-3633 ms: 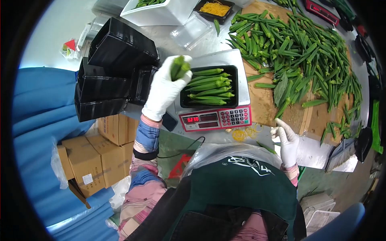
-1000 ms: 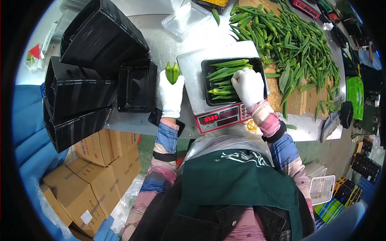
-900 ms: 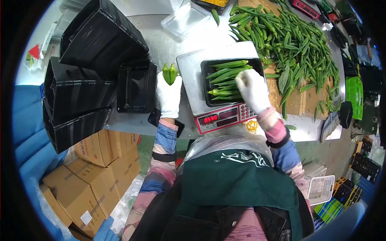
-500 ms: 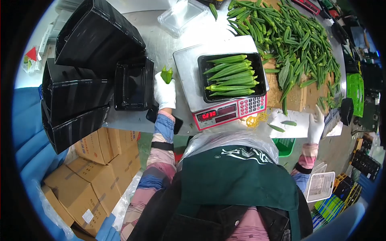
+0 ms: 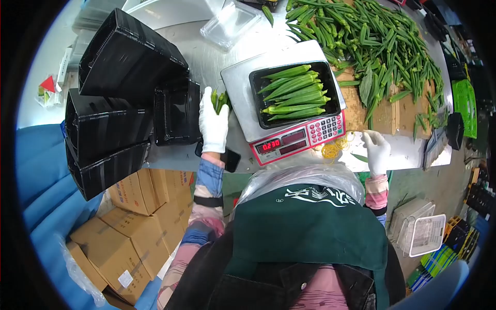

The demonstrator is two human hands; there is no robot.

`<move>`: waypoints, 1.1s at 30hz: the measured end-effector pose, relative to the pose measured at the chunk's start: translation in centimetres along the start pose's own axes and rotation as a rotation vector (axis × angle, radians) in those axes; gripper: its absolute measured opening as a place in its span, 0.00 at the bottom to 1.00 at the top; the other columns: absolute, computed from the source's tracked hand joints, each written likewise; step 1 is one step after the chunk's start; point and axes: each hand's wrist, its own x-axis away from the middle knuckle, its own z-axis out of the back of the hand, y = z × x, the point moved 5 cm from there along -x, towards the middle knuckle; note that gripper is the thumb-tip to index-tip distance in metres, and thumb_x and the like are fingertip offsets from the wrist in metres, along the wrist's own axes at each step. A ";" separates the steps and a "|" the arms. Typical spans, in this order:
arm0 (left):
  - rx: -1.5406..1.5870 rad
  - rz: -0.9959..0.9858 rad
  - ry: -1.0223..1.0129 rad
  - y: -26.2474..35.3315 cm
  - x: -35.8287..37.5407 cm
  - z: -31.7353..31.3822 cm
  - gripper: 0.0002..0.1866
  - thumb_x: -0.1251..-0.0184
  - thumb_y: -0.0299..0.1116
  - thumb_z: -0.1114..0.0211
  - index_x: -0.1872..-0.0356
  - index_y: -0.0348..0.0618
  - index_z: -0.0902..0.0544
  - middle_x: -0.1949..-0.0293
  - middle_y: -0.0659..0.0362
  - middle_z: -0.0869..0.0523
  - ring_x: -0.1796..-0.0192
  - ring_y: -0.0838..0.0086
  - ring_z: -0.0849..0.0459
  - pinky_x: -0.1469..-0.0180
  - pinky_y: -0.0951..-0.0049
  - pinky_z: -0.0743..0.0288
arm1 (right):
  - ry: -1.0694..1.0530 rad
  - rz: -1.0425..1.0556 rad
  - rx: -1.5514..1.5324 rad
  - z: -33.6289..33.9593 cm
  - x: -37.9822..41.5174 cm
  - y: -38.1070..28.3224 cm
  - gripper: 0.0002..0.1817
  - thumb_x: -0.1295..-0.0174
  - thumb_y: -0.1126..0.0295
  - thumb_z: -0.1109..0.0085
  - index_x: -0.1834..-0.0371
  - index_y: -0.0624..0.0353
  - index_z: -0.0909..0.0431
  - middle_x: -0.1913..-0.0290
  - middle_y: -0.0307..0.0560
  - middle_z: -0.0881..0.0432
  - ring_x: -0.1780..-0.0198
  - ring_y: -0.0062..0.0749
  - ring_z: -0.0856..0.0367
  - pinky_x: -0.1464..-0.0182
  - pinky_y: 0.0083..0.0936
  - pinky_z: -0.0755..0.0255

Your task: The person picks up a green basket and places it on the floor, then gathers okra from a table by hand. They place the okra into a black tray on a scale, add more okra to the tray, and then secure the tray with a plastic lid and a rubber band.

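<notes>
My left hand [image 5: 213,124], in a white glove, is closed around a few green okra pods [image 5: 219,99] whose ends stick out by the thumb. It is between a black plastic tray [image 5: 177,113] and the scale. On the scale [image 5: 237,77], another black tray [image 5: 336,98] holds a row of okra [image 5: 297,93]; the red display reads 0.230. My gloved right hand [image 5: 377,152] hovers at the table's front edge, fingers loosely bent and apart, with nothing visible in them. Beside it are yellow rubber bands [image 5: 335,150] and a loose okra pod [image 5: 360,158].
A large okra heap [image 5: 382,51] covers the back right, partly on a wooden board [image 5: 380,111]. Stacked black trays [image 5: 129,57] stand at left. A clear plastic container [image 5: 231,23] lies behind the scale. A phone [image 5: 232,160] lies near the front edge, above cardboard boxes [image 5: 111,243].
My right hand has moved left toward the rubber bands, its fingers bending more. My left hand has turned slightly, with the okra now tilted to its right side. The display reading is the same.
</notes>
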 end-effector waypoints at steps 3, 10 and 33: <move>0.266 -0.116 0.204 3.5 0.0 3.6 0.28 0.33 0.18 0.40 0.31 0.37 0.29 0.35 0.45 0.23 0.32 0.56 0.25 0.28 0.62 0.35 | -0.072 -0.079 0.014 -0.9 0.1 -0.3 0.07 0.32 0.69 0.34 0.62 0.63 0.14 0.73 0.37 0.16 0.73 0.15 0.24 0.70 0.15 0.31; -0.400 0.135 0.131 -2.9 0.1 6.4 0.20 0.25 0.42 0.43 0.40 0.42 0.19 0.48 0.45 0.15 0.45 0.51 0.18 0.41 0.57 0.26 | -0.081 -0.100 -0.028 -2.2 -0.2 -0.1 0.12 0.31 0.63 0.35 0.64 0.62 0.15 0.74 0.36 0.18 0.73 0.15 0.24 0.70 0.16 0.29; 0.075 -0.348 0.066 6.0 -15.5 -1.3 0.15 0.26 0.33 0.42 0.43 0.39 0.18 0.47 0.49 0.15 0.43 0.57 0.20 0.37 0.62 0.28 | 0.124 0.265 0.157 -2.9 -0.5 2.5 0.12 0.35 0.65 0.34 0.64 0.65 0.14 0.71 0.54 0.14 0.70 0.38 0.16 0.64 0.35 0.24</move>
